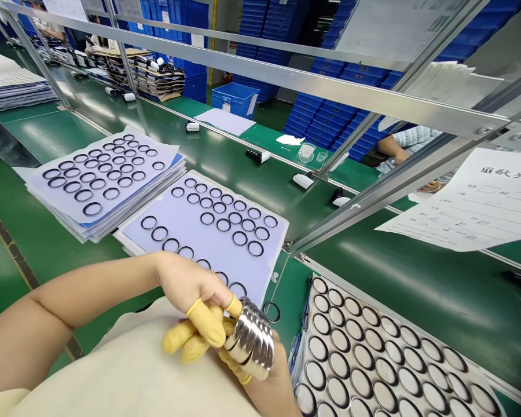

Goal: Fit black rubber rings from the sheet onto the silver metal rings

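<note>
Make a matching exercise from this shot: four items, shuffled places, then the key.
Items
1. Silver metal rings
2. Lone black ring
3. Black rings in rows
4. Blue plastic crates

Places
A. Laid out on a lavender sheet
B. Gripped between the left hand and right hand
C. Stacked high in the background
D. Lying on the green conveyor belt

Pairs: 1-B, 2-D, 3-A, 4-C

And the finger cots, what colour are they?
The finger cots are yellow; the head view shows them best.
</note>
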Demonstrator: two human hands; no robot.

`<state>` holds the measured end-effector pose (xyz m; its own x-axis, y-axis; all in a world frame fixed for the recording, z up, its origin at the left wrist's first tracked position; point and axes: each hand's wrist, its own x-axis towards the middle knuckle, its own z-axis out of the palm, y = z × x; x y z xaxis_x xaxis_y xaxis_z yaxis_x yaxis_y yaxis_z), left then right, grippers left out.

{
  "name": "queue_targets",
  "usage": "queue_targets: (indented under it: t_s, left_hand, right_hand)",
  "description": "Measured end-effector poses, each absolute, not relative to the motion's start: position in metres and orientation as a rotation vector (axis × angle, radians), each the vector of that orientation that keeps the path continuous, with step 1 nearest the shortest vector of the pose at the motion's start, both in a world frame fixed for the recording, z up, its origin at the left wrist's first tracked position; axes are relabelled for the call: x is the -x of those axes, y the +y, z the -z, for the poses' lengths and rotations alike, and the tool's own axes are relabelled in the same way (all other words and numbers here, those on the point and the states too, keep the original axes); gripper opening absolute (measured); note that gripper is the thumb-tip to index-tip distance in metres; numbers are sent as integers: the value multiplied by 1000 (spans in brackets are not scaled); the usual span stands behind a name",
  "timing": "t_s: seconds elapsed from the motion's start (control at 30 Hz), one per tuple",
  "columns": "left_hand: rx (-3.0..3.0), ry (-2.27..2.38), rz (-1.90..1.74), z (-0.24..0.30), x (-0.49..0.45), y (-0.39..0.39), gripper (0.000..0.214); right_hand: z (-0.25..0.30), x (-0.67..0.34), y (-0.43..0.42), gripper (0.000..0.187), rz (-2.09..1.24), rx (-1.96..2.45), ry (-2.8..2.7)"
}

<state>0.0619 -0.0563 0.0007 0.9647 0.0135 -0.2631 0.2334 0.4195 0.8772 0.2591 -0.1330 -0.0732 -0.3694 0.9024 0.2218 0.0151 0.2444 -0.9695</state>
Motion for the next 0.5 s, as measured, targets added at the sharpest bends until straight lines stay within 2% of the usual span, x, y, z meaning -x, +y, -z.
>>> queue_targets:
  t_s: [0.33,0.5]
  left_hand:
    - [-1381,189,41,10,-70,-74,35]
    - [-1520,294,-17,19,-67,-81,35]
  right_hand:
    - [62,-256,-125,26,-1400,774,-1632]
    - [64,-261,-124,61,-1446,775,-1503]
